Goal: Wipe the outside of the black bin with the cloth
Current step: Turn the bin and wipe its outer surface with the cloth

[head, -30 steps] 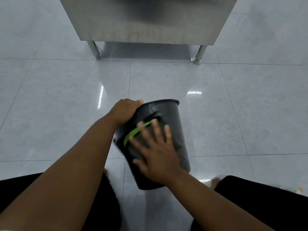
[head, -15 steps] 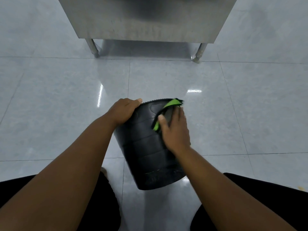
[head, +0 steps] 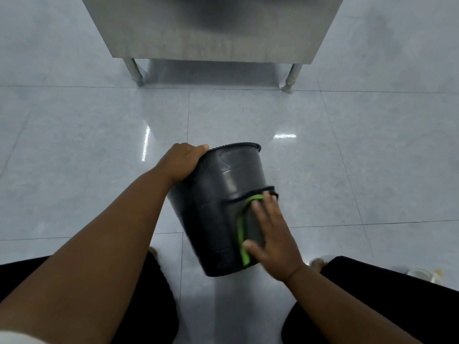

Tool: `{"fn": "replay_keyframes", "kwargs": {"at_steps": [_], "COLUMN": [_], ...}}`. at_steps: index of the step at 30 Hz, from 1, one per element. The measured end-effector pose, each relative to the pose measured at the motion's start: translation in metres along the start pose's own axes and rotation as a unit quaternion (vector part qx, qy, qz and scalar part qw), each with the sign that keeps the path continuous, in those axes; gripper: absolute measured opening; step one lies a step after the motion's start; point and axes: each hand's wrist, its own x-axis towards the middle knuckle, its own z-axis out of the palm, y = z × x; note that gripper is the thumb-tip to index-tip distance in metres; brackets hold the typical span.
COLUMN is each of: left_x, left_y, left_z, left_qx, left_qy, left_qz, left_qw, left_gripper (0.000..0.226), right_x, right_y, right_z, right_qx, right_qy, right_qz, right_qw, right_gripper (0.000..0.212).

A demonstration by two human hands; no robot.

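A black bin (head: pixel 218 209) is held tilted between my knees, its rim pointing away from me and its base toward me. My left hand (head: pixel 181 161) grips the rim on the left side. My right hand (head: pixel 273 234) lies flat on the bin's right lower wall, fingers spread, pressing a dark cloth with a green edge (head: pixel 244 227) against the plastic. Most of the cloth is hidden under the palm.
A stainless steel cabinet (head: pixel 213 28) on short metal legs stands ahead on the glossy grey tiled floor (head: pixel 99 150). My legs in black trousers (head: pixel 385 294) frame the bin on both sides, with a foot (head: pixel 316 263) showing at the right.
My right hand has slid the cloth from near the bin's rim down the right wall toward the base. The left hand has stayed on the rim.
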Motion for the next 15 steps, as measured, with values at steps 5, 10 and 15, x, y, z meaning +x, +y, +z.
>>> {"fn": "replay_keyframes", "kwargs": {"at_steps": [5, 10, 15], "left_x": [-0.002, -0.003, 0.001], "left_y": [0.000, 0.006, 0.010], "left_z": [0.002, 0.004, 0.005], "left_qx": [0.039, 0.063, 0.072], "left_qy": [0.016, 0.021, -0.002], "left_qz": [0.009, 0.024, 0.030], "left_qw": [0.999, 0.998, 0.997], "left_gripper": [0.062, 0.062, 0.062], "right_x": [0.005, 0.007, -0.003], "right_y": [0.000, -0.041, -0.071], "right_z": [0.001, 0.020, 0.037], "right_qx": [0.257, -0.089, -0.281], "right_qy": [0.002, 0.041, -0.100], "right_qz": [0.385, 0.110, -0.278], "right_qw": [0.887, 0.989, 0.913], "right_gripper": [0.058, 0.088, 0.057]}}
